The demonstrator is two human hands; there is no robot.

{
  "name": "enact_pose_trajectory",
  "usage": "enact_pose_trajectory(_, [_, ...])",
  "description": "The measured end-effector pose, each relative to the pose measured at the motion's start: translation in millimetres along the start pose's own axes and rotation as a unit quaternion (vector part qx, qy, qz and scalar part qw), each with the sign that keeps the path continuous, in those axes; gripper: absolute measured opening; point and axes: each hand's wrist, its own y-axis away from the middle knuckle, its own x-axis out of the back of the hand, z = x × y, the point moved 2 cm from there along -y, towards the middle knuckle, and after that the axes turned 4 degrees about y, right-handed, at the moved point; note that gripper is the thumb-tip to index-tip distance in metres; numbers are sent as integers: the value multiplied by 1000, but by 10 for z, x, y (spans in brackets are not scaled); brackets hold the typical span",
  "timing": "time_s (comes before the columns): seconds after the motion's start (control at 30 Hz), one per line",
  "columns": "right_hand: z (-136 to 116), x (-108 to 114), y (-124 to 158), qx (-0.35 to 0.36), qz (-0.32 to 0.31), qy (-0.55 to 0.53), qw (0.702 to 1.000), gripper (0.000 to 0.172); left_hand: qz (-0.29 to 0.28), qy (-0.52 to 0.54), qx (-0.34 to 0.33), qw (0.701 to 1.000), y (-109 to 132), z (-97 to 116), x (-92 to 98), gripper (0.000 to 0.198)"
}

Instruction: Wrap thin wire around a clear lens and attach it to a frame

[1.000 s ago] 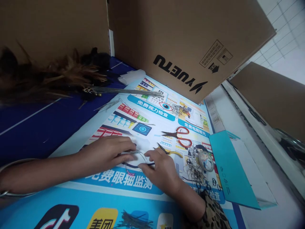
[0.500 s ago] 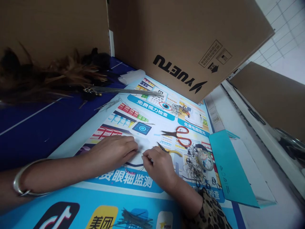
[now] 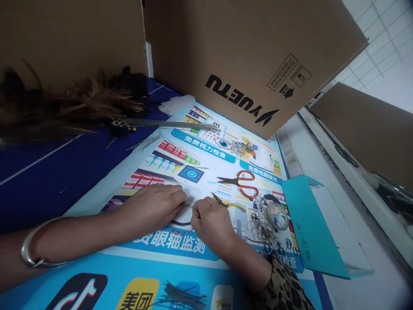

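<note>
My left hand (image 3: 151, 207) and my right hand (image 3: 211, 221) meet over a printed poster (image 3: 180, 172) on the table. Both are closed in a pinch on a thin wire (image 3: 189, 206) that runs between their fingertips. A wire loop with small pink beads (image 3: 179, 229) lies under the hands, partly hidden. My left wrist wears a silver bangle (image 3: 30, 245). Yellow-handled pliers (image 3: 230, 204) lie just right of my right hand, and red-handled scissors (image 3: 241, 183) beyond them.
A pile of metal rings and a tape roll (image 3: 274, 217) sits at the right. Brown feathers (image 3: 71, 105) and a bundle of long wires (image 3: 174, 125) lie at the back left. Cardboard boxes (image 3: 251, 56) wall the back. A teal box (image 3: 311, 228) lies at right. Short wires (image 3: 180, 297) lie near me.
The hands have drawn closer together; my right hand went from lying on the wire loop to a pinch at my left fingertips. My left arm slid in, showing the bangle.
</note>
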Motion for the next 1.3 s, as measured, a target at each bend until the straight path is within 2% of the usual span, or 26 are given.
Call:
enact_pose_trajectory(0.3, [20,33,-17,18,-38,8,999,10,-4,2,-23,1000,-20,-15,37,22])
enact_pose_trajectory(0.63, [130,26,33,21,-20,-111,993,16,37,45,-25,998,-8,-37,45,23])
enact_pose_trajectory(0.77, [205,55,39,32,-38,-186,981,18,43,89,-29,995,1,-83,61,24])
enact_pose_trajectory(0.87, [224,56,41,38,-43,-203,978,22,35,153,-36,987,4,-145,82,23])
enact_pose_trajectory(1.07, [230,45,65,49,-27,-217,975,27,-21,285,-37,958,-7,-302,179,17])
enact_pose_trajectory(1.2, [241,75,81,80,-33,-226,970,39,-23,265,-68,962,39,-352,184,57])
enact_pose_trajectory(1.3, [248,80,90,105,-43,-213,970,61,2,234,-84,968,87,-359,149,58])
